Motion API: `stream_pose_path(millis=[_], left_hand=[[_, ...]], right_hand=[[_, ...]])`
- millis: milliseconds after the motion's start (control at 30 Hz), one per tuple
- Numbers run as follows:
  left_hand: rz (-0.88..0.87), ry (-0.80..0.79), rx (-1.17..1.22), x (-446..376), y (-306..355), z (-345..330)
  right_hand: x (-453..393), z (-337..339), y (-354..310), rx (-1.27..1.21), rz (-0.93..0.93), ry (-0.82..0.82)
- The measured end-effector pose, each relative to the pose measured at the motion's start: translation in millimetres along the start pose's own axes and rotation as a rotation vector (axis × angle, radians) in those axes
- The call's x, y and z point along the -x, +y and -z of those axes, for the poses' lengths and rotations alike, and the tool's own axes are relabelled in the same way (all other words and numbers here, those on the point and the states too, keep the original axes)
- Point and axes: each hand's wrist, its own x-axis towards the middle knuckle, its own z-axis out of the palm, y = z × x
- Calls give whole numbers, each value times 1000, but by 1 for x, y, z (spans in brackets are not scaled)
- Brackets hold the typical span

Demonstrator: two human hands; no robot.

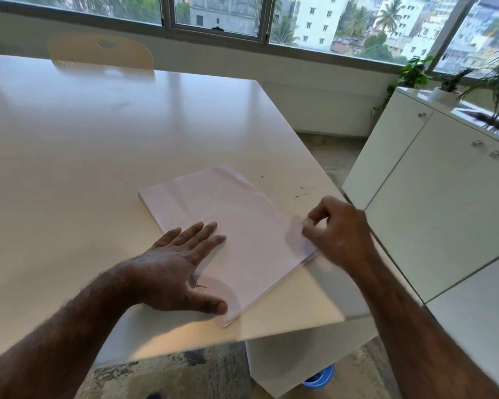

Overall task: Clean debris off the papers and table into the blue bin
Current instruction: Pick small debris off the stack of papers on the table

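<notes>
Stack of white paper sheets (228, 226) lies askew near the right front corner of the glossy white surface (84, 145). Left hand (182, 263) flat on the stack's near left part, fingers straight and spread, pressing it down. Right hand (339, 228) at the stack's right edge, fingers curled, fingertips pinched together on something small; cannot tell what. Dark debris specks (303, 191) on the surface just beyond the right hand, a few more on the paper. Round blue plastic bin (320, 377) on the floor below the surface, partly hidden.
</notes>
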Motion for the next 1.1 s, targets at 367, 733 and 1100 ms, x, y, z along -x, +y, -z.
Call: stream_pose_path(millis=[367,733,1100], left_hand=[[8,-35,-21,2,3,3],[8,-29,-26,2,2,4],[9,-19,-37,1,3,1]], right_hand=[[15,-4,-3,-59,38,-187],[24,-5,-5,-54,80,-291],[21,-24,-22,-130,146,-341]])
